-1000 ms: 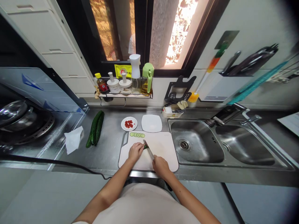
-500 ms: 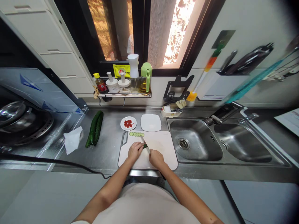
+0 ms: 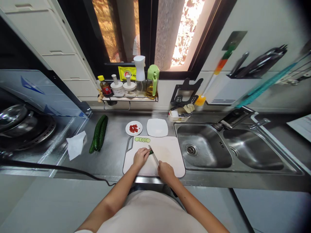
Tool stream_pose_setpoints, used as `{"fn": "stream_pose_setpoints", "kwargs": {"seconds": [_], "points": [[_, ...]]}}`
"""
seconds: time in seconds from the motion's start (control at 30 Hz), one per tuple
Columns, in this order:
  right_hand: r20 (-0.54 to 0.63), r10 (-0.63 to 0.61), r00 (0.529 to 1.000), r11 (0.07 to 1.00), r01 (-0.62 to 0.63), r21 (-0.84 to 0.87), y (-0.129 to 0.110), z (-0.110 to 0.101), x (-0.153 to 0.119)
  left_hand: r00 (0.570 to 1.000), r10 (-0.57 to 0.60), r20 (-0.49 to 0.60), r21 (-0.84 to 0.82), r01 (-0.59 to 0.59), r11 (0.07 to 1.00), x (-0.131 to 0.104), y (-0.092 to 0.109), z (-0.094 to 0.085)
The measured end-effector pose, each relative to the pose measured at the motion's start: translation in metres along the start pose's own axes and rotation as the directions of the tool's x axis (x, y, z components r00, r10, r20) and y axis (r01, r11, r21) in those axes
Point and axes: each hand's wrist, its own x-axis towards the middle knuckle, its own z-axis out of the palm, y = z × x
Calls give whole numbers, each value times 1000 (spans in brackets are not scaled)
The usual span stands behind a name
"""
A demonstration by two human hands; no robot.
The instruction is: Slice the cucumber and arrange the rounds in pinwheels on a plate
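On the white cutting board [image 3: 167,145], my left hand [image 3: 141,157] has its fingers bent down on a small dark green cucumber piece [image 3: 151,151]. My right hand [image 3: 166,171] is closed round the handle of a knife [image 3: 155,156], whose blade slants up and left to the right side of that piece. Several thin cucumber slices [image 3: 142,139] overlap in a row at the board's upper left. Behind the board are a round plate [image 3: 139,131] with chopped red pieces [image 3: 133,128] and a square white plate [image 3: 157,127].
Whole cucumbers [image 3: 98,133] and a crumpled white paper [image 3: 76,145] lie on the counter to the left. A double sink [image 3: 204,145] is at the right. Seasoning jars and bottles stand on a shelf [image 3: 131,99] below the window.
My right hand has drawn back toward me and to the right with the knife, so the blade tip is lower, beside the cucumber piece. My left hand has barely moved.
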Motion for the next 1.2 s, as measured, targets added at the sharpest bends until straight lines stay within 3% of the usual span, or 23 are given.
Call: {"fn": "stream_pose_setpoints", "kwargs": {"seconds": [0.57, 0.93, 1.2], "points": [[-32, -12, 999, 1000, 12, 13, -9, -3, 20, 1000, 12, 1, 15, -12, 1000, 1, 2, -2], [-4, -7, 1000, 1000, 7, 23, -1, 4, 8, 1000, -6, 0, -9, 6, 1000, 0, 2, -1], [-15, -13, 1000, 1000, 13, 1, -3, 5, 15, 1000, 7, 3, -2, -7, 1000, 1, 1, -2]]}}
